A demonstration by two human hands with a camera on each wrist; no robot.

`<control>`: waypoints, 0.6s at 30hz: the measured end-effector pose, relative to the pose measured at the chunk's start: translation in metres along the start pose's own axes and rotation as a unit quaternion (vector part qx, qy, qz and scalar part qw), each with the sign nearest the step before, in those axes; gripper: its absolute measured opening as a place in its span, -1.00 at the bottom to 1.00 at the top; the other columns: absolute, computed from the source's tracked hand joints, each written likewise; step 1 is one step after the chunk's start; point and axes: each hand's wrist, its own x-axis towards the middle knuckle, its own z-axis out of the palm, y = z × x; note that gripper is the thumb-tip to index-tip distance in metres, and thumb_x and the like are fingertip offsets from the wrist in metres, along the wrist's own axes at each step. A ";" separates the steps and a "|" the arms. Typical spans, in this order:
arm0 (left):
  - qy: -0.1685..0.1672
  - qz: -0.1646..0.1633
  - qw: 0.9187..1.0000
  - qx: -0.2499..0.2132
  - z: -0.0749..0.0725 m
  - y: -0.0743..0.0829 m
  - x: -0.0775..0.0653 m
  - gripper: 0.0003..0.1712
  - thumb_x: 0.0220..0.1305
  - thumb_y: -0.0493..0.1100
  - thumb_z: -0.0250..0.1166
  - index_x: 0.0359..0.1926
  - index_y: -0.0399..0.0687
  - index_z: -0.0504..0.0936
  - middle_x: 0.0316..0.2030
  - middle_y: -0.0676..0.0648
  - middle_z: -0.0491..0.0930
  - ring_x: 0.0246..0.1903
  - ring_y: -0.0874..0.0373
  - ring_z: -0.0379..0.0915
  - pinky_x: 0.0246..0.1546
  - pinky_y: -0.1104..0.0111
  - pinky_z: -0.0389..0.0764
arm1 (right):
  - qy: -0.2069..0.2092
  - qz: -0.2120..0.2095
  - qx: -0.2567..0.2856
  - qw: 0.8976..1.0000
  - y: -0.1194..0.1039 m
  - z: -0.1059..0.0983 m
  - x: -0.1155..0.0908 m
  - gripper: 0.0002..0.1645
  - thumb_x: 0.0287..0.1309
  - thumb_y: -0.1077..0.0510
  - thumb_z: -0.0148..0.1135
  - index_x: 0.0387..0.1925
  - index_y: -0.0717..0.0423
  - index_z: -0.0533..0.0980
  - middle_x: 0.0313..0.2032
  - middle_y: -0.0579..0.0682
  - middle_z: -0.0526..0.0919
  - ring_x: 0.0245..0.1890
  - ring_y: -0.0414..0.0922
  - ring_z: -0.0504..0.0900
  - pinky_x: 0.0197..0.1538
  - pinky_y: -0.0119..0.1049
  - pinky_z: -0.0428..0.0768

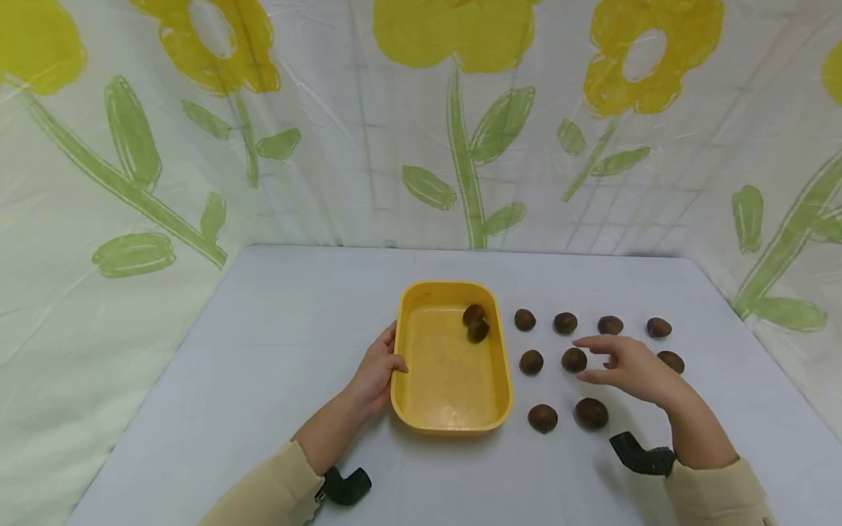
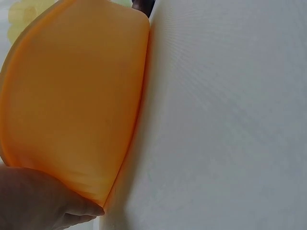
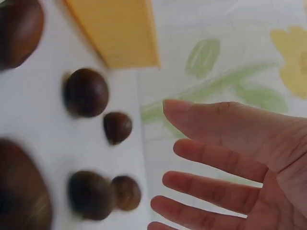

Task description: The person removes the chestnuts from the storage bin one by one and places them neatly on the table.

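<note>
A yellow plastic tray (image 1: 454, 394) lies on the table, with two brown chestnuts (image 1: 477, 331) at its upper right inside. My left hand (image 1: 375, 376) grips the tray's left side, thumb over the rim and fingers along the outer wall. In the left wrist view, those fingers press against the tray wall (image 2: 76, 100). My right hand (image 1: 628, 365) hovers among the loose chestnuts with thumb and fingers spread apart. Nothing is between them in the right wrist view, where the palm (image 3: 288, 177) shows. Closest to its fingertips is a middle-row chestnut (image 1: 574, 359).
Loose chestnuts stand in rough rows right of the tray, including a far-row chestnut (image 1: 658, 327) and a large near one (image 1: 591, 413). Another chestnut (image 1: 671, 361) is partly behind my right hand. A flower-printed curtain (image 1: 368, 146) rises behind the white table (image 1: 296, 307).
</note>
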 end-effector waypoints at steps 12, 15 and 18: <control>-0.010 0.006 1.000 -0.001 -0.001 0.000 -0.001 0.02 -0.14 -0.62 -0.22 0.45 -0.16 -0.17 0.45 -0.15 -0.12 0.40 -0.08 -0.08 0.38 0.07 0.02 | -0.043 -0.032 -0.043 0.998 -0.080 -0.008 0.064 -0.41 0.05 0.08 0.28 0.14 0.18 0.46 0.11 0.22 0.52 0.06 0.20 0.49 0.01 0.06 0.53; -0.012 0.006 1.000 0.000 -0.001 0.001 -0.001 0.02 -0.14 -0.61 -0.22 0.45 -0.16 -0.17 0.45 -0.15 -0.12 0.40 -0.09 -0.08 0.38 0.07 0.02 | -0.059 -0.039 -0.044 0.997 -0.093 0.001 0.082 -0.44 0.06 0.10 0.27 0.13 0.20 0.47 0.12 0.24 0.51 0.13 0.21 0.45 0.06 0.06 0.51; -0.009 0.005 1.000 0.000 -0.001 0.001 -0.001 0.02 -0.14 -0.61 -0.21 0.45 -0.16 -0.17 0.45 -0.15 -0.11 0.40 -0.09 -0.07 0.38 0.07 0.02 | -0.078 -0.044 -0.046 0.995 -0.106 0.013 0.099 -0.45 0.05 0.13 0.28 0.11 0.22 0.48 0.10 0.25 0.52 0.11 0.19 0.46 0.07 0.01 0.51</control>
